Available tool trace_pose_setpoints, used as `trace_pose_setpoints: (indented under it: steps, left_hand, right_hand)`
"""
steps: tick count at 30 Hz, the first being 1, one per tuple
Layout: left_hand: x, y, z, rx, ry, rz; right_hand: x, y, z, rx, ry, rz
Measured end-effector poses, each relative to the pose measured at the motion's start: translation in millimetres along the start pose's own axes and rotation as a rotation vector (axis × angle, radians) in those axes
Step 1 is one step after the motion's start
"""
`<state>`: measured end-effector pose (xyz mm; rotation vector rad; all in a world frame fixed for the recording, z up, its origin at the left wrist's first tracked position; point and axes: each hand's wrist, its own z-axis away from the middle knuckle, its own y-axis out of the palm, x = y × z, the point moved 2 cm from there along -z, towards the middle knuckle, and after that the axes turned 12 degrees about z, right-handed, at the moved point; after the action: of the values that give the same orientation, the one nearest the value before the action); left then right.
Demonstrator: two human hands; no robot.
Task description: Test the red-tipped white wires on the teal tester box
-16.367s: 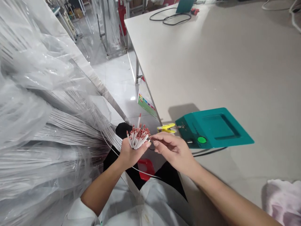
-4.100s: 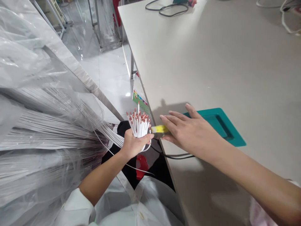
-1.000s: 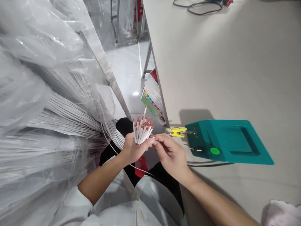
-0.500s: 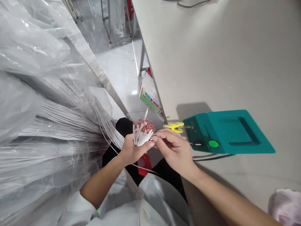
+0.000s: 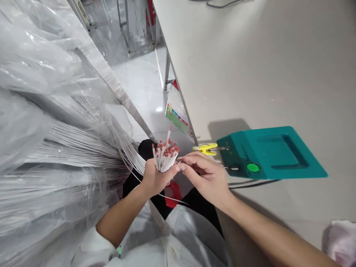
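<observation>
My left hand [image 5: 155, 178] is closed round a bundle of white wires with red tips [image 5: 164, 156], held upright in front of my lap. One wire stands higher than the others. My right hand [image 5: 205, 174] is beside it, its thumb and fingertips pinched at the right edge of the bundle; what they pinch is too small to make out. Just right of the hands, a teal box with a green button [image 5: 268, 152] sits at the table's near edge, a yellow clip [image 5: 205, 148] sticking out of its left side.
A big heap of white wires under clear plastic sheet [image 5: 50, 137] fills the left. The grey table [image 5: 250, 63] stretches away on the right, with a black cable [image 5: 250, 183] under the teal box. A printed carton [image 5: 178, 116] stands on the floor. Pink cloth [image 5: 340, 241] lies bottom right.
Over the last second the hands have barely moved; the right fingertips stay pinched at the bundle's edge. Four seconds ago the right hand lay flat and open on the teal box.
</observation>
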<state>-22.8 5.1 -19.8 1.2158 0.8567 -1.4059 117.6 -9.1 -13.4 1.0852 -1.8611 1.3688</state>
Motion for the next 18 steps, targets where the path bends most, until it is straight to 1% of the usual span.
trace_pose_setpoints:
  steps: [2,5,8,10,14,18]
  left_hand:
    - [-2.0,3.7,0.9,0.009,0.054,0.003]
    - [-2.4,7.0,1.0,0.006,0.057,-0.001]
    - [-2.2,7.4,1.0,0.028,0.038,-0.019]
    - [-2.5,6.5,1.7,0.024,0.034,-0.025]
    - [-1.8,5.4,3.4,-0.046,0.008,-0.035]
    - [0.4,5.4,3.1,-0.142,-0.035,-0.005]
  right_hand:
    - [0.7,0.2,-0.1,-0.02,-0.01,0.072]
    - [2.5,-0.3,-0.3,-0.013,-0.06,0.157]
    - [4.3,-2.3,-0.5,-0.01,-0.105,0.148]
    - [4.6,-3.5,-0.5,-0.007,-0.089,0.137]
    - [3.6,-4.4,-0.2,-0.019,-0.046,0.158]
    - [2.5,-3.5,0.9,-0.011,-0.066,0.147]
